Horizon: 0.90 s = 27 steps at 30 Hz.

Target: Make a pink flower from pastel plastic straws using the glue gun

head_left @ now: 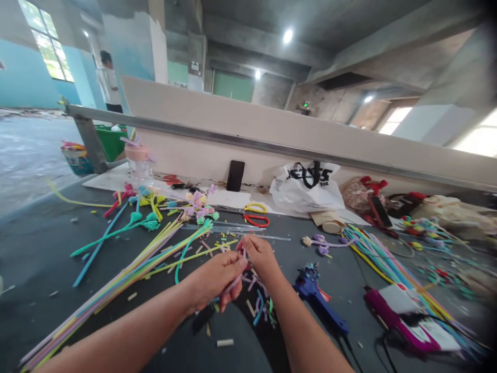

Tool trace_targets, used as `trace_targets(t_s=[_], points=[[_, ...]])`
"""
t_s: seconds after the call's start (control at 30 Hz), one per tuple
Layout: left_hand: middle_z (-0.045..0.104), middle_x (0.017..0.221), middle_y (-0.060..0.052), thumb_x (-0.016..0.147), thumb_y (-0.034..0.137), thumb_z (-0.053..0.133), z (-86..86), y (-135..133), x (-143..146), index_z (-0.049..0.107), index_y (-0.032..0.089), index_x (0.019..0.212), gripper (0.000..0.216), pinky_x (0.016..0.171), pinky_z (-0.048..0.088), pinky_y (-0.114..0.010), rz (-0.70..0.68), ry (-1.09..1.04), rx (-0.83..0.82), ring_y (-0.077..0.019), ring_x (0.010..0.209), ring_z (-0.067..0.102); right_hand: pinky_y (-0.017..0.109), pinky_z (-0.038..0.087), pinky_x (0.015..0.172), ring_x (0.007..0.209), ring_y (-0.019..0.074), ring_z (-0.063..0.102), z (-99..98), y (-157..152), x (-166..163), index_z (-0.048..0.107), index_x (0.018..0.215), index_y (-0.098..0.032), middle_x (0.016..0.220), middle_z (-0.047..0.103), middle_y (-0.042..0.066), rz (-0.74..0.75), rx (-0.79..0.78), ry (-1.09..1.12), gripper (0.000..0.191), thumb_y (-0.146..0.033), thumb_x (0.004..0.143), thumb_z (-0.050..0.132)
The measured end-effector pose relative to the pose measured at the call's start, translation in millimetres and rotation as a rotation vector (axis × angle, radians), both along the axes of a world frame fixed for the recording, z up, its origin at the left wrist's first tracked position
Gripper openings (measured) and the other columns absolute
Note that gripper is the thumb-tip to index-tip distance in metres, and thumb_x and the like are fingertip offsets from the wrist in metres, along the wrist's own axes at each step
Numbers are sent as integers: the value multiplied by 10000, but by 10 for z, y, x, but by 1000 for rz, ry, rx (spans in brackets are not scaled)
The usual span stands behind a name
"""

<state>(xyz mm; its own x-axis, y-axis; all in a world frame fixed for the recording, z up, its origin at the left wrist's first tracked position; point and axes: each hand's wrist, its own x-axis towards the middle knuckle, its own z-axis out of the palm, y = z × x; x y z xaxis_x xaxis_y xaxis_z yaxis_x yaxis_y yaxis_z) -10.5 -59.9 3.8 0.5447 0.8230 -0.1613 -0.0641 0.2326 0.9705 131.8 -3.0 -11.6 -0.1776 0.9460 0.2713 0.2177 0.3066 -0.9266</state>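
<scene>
A lavender pipe cleaner is pinched between the fingers of both my hands over the middle of the table. My left hand is closed on its lower length, palm partly hidden. My right hand grips its upper end with thumb and finger, close against the left. Beneath them lie short cut pieces of pipe cleaner in several colours. A long bundle of pastel pipe cleaners stretches to the left. Scissors with yellow and red handles rest beyond my hands.
A blue glue gun and a magenta tool with cords lie right. Finished pipe-cleaner flowers lie behind the bundle. Farther back are a phone, a white bag and a clear cup. A person stands far left.
</scene>
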Motion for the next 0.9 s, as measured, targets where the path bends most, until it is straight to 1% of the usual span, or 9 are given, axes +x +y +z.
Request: trace_targets(t_s=[0.1, 0.2, 0.4, 0.47, 0.6, 0.67, 0.77, 0.83, 0.9], points=[[455, 393, 81, 811, 452, 422, 20, -10, 5, 432, 193, 755, 265, 248, 320, -154, 38, -18, -33, -48, 248, 291, 226, 338, 549, 533, 118, 469, 20, -69, -48, 612, 555, -179, 513, 523, -21, -37, 65, -50, 336, -440, 754, 538], [441, 397, 88, 806, 427, 434, 23, -8, -18, 464, 190, 770, 241, 244, 294, -142, 42, -50, -57, -38, 252, 249, 222, 313, 491, 471, 105, 422, 29, -74, -32, 572, 575, -178, 478, 470, -34, -162, 85, -15, 383, -456, 811, 456], [421, 383, 91, 792, 432, 426, -29, 59, -95, 484, 186, 745, 257, 256, 168, -138, -39, 148, -33, -36, 247, 219, 203, 248, 400, 403, 69, 351, -1, 131, 171, 537, 529, -160, 436, 431, -55, -370, 0, 412, 365, -459, 733, 580], [417, 373, 91, 793, 402, 412, -47, 84, -103, 490, 184, 737, 238, 280, 162, -149, -34, 220, -5, -41, 259, 221, 195, 234, 385, 387, 59, 321, -11, 193, 241, 522, 513, -158, 419, 400, -64, -407, -19, 484, 373, -463, 714, 595], [302, 353, 104, 787, 328, 391, -78, 58, -18, 500, 182, 676, 213, 345, 185, -166, 68, 347, 127, -59, 324, 250, 183, 225, 356, 362, 46, 279, -56, 256, 330, 499, 507, -159, 406, 350, -80, -440, -100, 573, 373, -463, 693, 606], [331, 390, 89, 758, 263, 420, -90, 18, 48, 537, 174, 653, 181, 374, 211, -176, 62, 453, 245, -65, 365, 306, 183, 244, 348, 353, 44, 277, -90, 273, 358, 479, 513, -166, 419, 361, -82, -443, -157, 615, 360, -456, 675, 619], [361, 416, 80, 759, 243, 424, -94, -4, 62, 557, 176, 665, 176, 393, 238, -181, -7, 501, 304, -72, 385, 348, 190, 273, 344, 337, 43, 269, -115, 296, 387, 445, 515, -180, 412, 360, -89, -415, -226, 654, 360, -455, 654, 631], [334, 401, 91, 781, 303, 426, -78, 31, -23, 555, 178, 710, 193, 383, 247, -180, -95, 455, 243, -68, 355, 313, 187, 267, 342, 336, 42, 272, -97, 296, 384, 440, 513, -180, 410, 366, -88, -376, -252, 657, 367, -460, 643, 639], [456, 472, 65, 809, 409, 409, -45, 100, -154, 558, 171, 800, 281, 416, 318, -185, -217, 360, 172, -69, 379, 384, 184, 255, 342, 345, 43, 286, -55, 267, 342, 458, 510, -173, 420, 394, -77, -308, -273, 637, 370, -464, 635, 649]])
